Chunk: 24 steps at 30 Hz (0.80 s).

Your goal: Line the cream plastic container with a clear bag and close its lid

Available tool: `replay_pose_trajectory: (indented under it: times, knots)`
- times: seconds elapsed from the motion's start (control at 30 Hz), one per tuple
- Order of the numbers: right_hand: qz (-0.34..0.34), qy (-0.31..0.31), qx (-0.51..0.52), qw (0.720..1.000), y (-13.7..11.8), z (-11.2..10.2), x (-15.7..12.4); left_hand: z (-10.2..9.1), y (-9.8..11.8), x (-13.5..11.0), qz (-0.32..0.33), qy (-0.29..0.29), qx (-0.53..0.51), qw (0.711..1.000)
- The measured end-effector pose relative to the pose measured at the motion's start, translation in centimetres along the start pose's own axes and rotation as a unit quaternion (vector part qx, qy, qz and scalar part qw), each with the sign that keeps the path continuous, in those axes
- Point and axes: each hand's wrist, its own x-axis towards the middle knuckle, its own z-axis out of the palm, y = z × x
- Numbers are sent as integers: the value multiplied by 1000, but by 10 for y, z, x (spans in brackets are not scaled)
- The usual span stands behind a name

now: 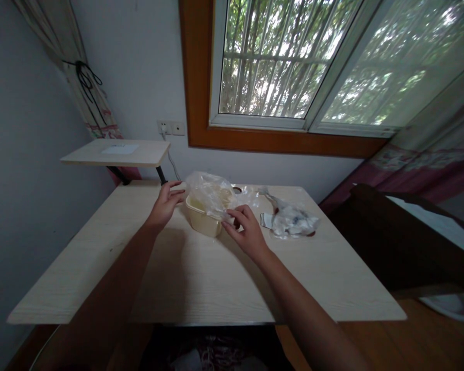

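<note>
A pale yellow plastic food box [201, 220] stands on the light wooden table [201, 278], partly wrapped in a clear plastic bag [211, 193]. My left hand [165, 205] hovers just left of the box with its fingers spread and curved, holding nothing. My right hand [246, 229] sits at the box's right front corner, with fingers pinched on the edge of the clear bag. A second crumpled plastic bag [292, 220] with something dark and white inside lies on the table to the right.
A small raised shelf [118, 153] with a white sheet stands at the table's back left. A wall socket with a cord is behind it. The window and curtains are beyond; a dark bed frame [394, 232] stands at the right.
</note>
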Motion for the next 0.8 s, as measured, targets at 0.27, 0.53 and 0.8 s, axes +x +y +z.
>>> replay_pose_trajectory:
  times: [0.27, 0.53, 0.8]
  knots:
    - [20, 78, -26, 996, -6, -30, 11, 1, 41, 18, 198, 25, 157, 967]
    - [-13, 122, -22, 992, -4, -34, 31, 29, 105, 11, 384, -131, 347, 846]
    - [-91, -24, 0, 996, -10, -24, 28, 49, 106, 1, 364, -273, 433, 778]
